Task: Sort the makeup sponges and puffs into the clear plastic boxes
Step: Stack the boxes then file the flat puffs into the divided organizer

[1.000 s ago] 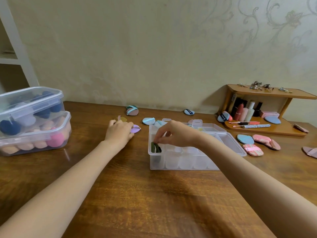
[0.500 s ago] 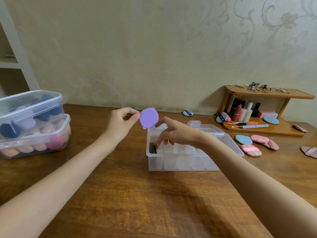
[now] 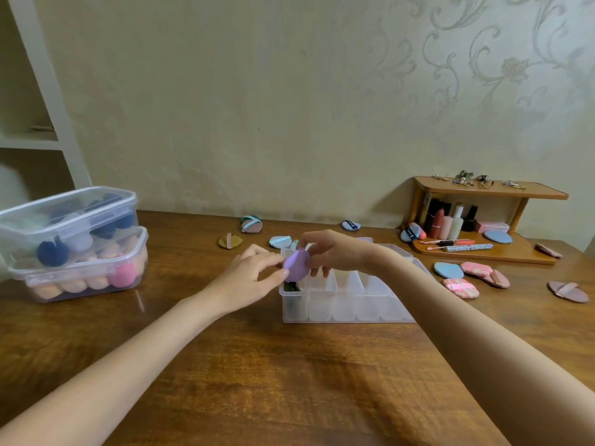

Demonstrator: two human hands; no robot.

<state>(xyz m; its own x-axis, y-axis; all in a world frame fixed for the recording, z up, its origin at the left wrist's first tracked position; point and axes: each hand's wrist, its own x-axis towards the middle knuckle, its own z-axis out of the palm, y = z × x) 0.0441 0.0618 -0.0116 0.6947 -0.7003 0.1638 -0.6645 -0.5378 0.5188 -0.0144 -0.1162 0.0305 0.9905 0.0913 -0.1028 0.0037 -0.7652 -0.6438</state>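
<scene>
From the head view, the left hand (image 3: 254, 273) and the right hand (image 3: 335, 252) both pinch a round lilac makeup puff (image 3: 297, 264), fingertips at its opposite edges, holding it just above the left end of a clear plastic divided box (image 3: 341, 304) on the brown wooden surface (image 3: 289, 375). Dark green puffs (image 3: 291, 287) stand in the box's leftmost compartment. Two stacked clear lidded tubs (image 3: 77, 243) holding sponges sit far left. Loose blue and pink puffs (image 3: 463, 275) lie right of the box, near a small wooden shelf (image 3: 489, 191).
</scene>
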